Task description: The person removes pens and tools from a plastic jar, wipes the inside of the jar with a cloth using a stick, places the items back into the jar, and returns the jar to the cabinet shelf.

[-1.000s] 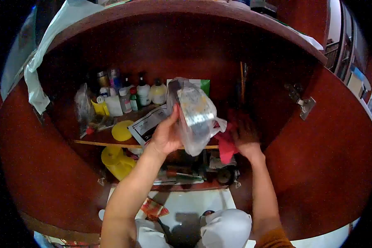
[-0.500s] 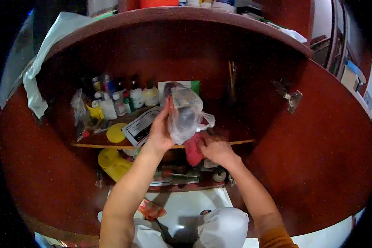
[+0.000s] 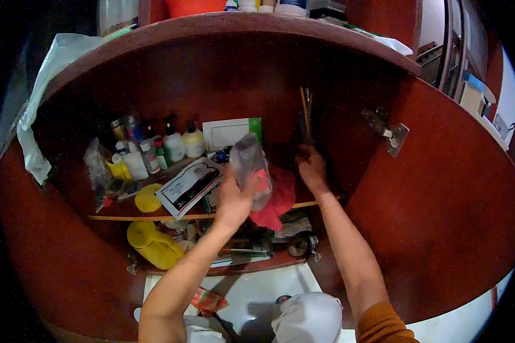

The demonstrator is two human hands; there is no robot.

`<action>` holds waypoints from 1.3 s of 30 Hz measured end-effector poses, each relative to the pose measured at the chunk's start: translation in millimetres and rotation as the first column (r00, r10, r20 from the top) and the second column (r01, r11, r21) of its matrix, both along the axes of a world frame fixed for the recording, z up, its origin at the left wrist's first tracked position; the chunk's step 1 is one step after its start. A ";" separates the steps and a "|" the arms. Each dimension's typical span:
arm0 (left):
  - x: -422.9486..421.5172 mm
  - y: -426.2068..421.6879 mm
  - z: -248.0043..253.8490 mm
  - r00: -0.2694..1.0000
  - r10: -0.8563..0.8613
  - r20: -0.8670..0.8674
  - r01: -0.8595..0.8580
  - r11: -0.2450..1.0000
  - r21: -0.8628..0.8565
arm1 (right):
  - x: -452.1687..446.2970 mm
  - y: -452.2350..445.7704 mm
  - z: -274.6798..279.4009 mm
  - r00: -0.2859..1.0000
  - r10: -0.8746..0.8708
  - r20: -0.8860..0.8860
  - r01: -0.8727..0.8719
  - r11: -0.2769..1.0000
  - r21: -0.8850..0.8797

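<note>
Dark red-brown doors (image 3: 440,200) stand open around a deep cabinet, and its wooden shelf (image 3: 120,218) runs across the middle, crowded on the left side. From where I stand, the person's two hands are well apart over the shelf. The left hand (image 3: 237,197) is clamped around a see-through plastic bag (image 3: 247,153), holding it tilted near the shelf's front edge, thumb and fingers wrapped about its lower left side. Just right of that hand a red cloth (image 3: 281,197) hangs down past the edge; a patch of red also shows at the bag, though I can't tell whether it lies behind the plastic or against it. So the bag and the cloth both sit between the two hands, nearer the left. The right hand (image 3: 312,168) reaches in farther, low beside some thin upright sticks (image 3: 306,117); it is too dark and blurred to say whether its fingers close on anything. Left of the bag lies a black-and-white packet (image 3: 191,186), with a yellow disc (image 3: 148,198) next to it and small bottles (image 3: 174,147) lined up behind. Beneath the shelf sits a yellow container (image 3: 149,243).
</note>
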State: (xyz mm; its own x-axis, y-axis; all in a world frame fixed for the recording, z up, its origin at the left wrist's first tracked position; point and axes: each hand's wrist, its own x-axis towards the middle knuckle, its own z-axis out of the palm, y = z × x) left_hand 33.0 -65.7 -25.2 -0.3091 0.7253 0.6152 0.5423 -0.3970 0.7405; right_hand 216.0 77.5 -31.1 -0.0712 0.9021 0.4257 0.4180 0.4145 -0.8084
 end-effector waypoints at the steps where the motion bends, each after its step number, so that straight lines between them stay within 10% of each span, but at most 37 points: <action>1: 10.1 -15.8 16.9 0.999 -0.025 0.047 0.030 0.994 -0.104 | 4.0 3.9 2.6 0.995 -0.089 -0.051 0.088 0.996 -0.025; 4: 13.5 -7.8 6.4 0.992 0.049 -0.118 -0.052 0.998 -0.024 | 9.4 41.9 -19.0 0.976 -0.218 -0.025 0.220 0.970 0.101; 9: 8.3 3.0 -3.1 0.995 -0.008 0.101 0.007 1.000 0.011 | -2.1 53.3 -26.7 0.964 -0.215 0.155 0.184 0.964 0.193; 13: 2.8 2.2 -1.7 0.927 -0.102 0.362 0.035 0.982 0.187 | -16.2 -27.5 -0.6 0.840 0.418 0.345 -0.397 0.908 -0.134; 16: -6.6 0.2 6.7 0.891 -0.112 0.440 0.056 0.989 0.138 | -18.3 -73.1 5.2 0.790 0.164 0.591 -0.369 0.897 0.244; 26: -4.0 20.1 -2.8 0.914 -0.087 0.396 0.013 0.982 0.186 | -32.7 79.5 -10.3 0.842 -0.272 0.466 0.022 0.881 0.473; 31: -6.3 23.6 -7.8 0.981 0.105 0.163 -0.103 0.994 -0.024 | -37.3 73.1 -18.1 0.835 0.411 0.366 -0.344 0.909 -0.237; 36: -5.6 3.2 28.7 0.974 0.070 0.214 -0.042 0.990 -0.133 | -23.7 39.4 1.3 0.730 0.404 0.550 -0.364 0.912 -0.188; 39: -36.2 3.5 46.3 0.972 0.161 0.172 -0.182 0.977 0.115 | -16.2 33.6 9.3 0.623 0.193 0.758 -0.109 0.981 -0.160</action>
State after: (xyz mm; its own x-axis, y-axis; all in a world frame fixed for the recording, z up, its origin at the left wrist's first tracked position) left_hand -3.2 -62.2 21.1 -0.5241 0.5707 0.6321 0.4889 -0.4061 0.7720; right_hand 199.9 111.1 -21.8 -0.4726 0.8784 0.0712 0.8413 0.4737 -0.2603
